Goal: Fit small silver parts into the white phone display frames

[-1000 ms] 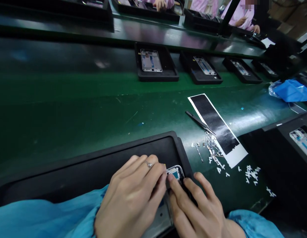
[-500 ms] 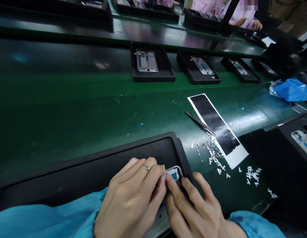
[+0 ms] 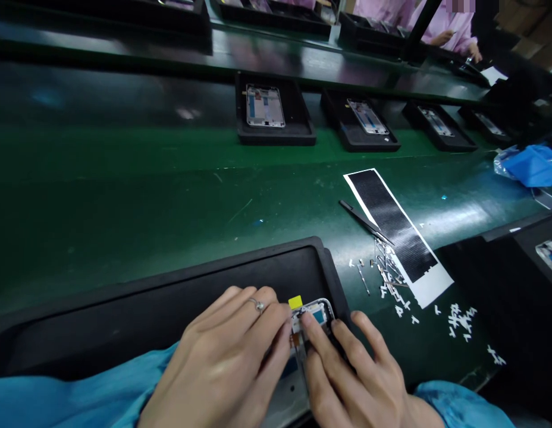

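My left hand, with a ring on one finger, lies over a phone frame that sits in the black tray in front of me. Its fingers press together at the frame's top end, next to a small yellow tab. My right hand holds the frame's right edge, forefinger on the top end and the other fingers curled around the side. Most of the frame is hidden under both hands.
A black strip on white backing and black tweezers lie on the green belt to the right, with several small white parts scattered nearby. Black trays holding phone frames line the far side. People in pink sleeves work beyond.
My left hand has slid a little left and down, which uncovers the yellow tab and more of the frame's top end. The trays on the far belt have shifted slightly.
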`<move>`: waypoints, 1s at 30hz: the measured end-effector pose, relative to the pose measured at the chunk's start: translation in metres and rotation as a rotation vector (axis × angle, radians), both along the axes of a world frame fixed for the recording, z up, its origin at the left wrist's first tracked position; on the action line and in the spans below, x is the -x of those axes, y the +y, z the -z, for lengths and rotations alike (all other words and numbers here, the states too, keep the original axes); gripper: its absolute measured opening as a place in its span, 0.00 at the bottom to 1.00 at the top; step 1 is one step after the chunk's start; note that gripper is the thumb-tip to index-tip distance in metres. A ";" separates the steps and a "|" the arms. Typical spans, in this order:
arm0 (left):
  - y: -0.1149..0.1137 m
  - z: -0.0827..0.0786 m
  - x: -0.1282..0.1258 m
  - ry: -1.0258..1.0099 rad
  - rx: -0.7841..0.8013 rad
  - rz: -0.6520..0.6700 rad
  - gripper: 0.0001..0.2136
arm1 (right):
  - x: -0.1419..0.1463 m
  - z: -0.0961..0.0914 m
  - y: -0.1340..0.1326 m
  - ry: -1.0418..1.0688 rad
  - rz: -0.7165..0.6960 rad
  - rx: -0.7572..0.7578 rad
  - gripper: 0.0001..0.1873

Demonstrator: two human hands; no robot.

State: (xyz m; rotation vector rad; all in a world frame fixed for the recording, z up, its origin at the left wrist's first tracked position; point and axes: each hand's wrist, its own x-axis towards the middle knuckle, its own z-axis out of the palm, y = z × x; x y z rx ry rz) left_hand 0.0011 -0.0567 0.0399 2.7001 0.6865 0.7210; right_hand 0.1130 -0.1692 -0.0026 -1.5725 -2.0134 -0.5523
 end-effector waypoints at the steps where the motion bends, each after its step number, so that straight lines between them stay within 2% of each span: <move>1: 0.000 0.000 -0.001 0.010 -0.002 0.000 0.18 | 0.000 0.000 0.000 -0.003 -0.003 -0.001 0.11; 8: -0.002 0.004 0.004 0.041 -0.001 -0.005 0.17 | -0.001 -0.004 0.001 -0.018 0.008 0.013 0.13; 14: 0.000 0.002 0.005 0.088 0.030 0.064 0.18 | 0.000 -0.009 0.003 -0.076 0.012 0.032 0.14; 16: 0.001 0.002 0.005 0.077 0.026 0.051 0.19 | -0.001 -0.011 0.005 -0.082 0.007 0.035 0.13; 23: 0.004 0.002 0.004 0.068 0.046 0.069 0.19 | -0.008 -0.024 0.009 -0.189 -0.112 0.098 0.17; 30: 0.005 0.000 0.001 0.016 -0.003 0.027 0.19 | -0.010 -0.016 0.007 -0.042 -0.070 0.042 0.17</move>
